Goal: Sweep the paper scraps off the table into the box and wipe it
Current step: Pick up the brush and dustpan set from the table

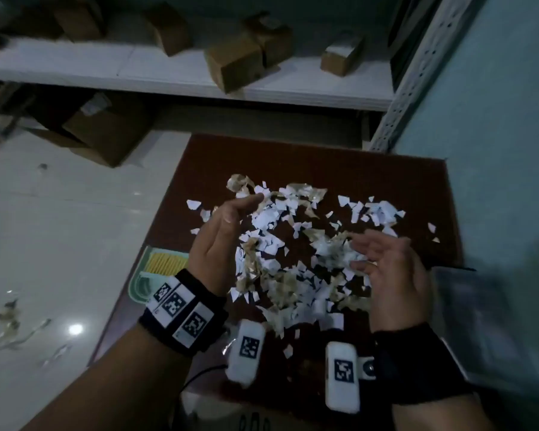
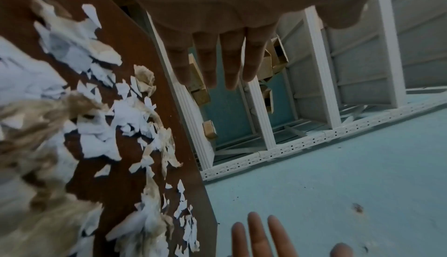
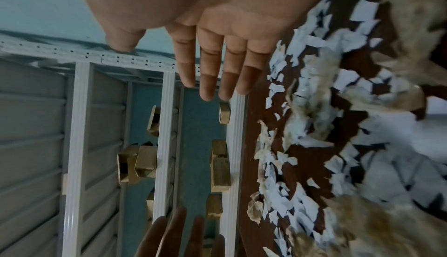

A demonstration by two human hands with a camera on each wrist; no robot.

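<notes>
White and tan paper scraps point(image 1: 293, 259) lie strewn in a loose heap over the dark brown table point(image 1: 339, 163). My left hand point(image 1: 243, 209) stands on its edge at the heap's left side, fingers straight and palm turned toward the scraps. At the heap's right side my right hand point(image 1: 374, 253) faces it, with relaxed fingers touching scraps. Neither hand holds anything. The left wrist view shows my left hand's straight fingers point(image 2: 212, 60) beside the scraps point(image 2: 101, 127). My right hand's fingers point(image 3: 212, 70) are likewise straight next to the scraps point(image 3: 314, 127). No box for the scraps is clearly identifiable.
A white shelf point(image 1: 168, 76) with several cardboard boxes point(image 1: 234, 66) runs behind the table. A teal wall point(image 1: 504, 150) borders the right side. A blurred grey object point(image 1: 479, 321) sits at the table's right. A green tray point(image 1: 156, 275) and stray scraps point(image 1: 10, 318) lie on the floor to the left.
</notes>
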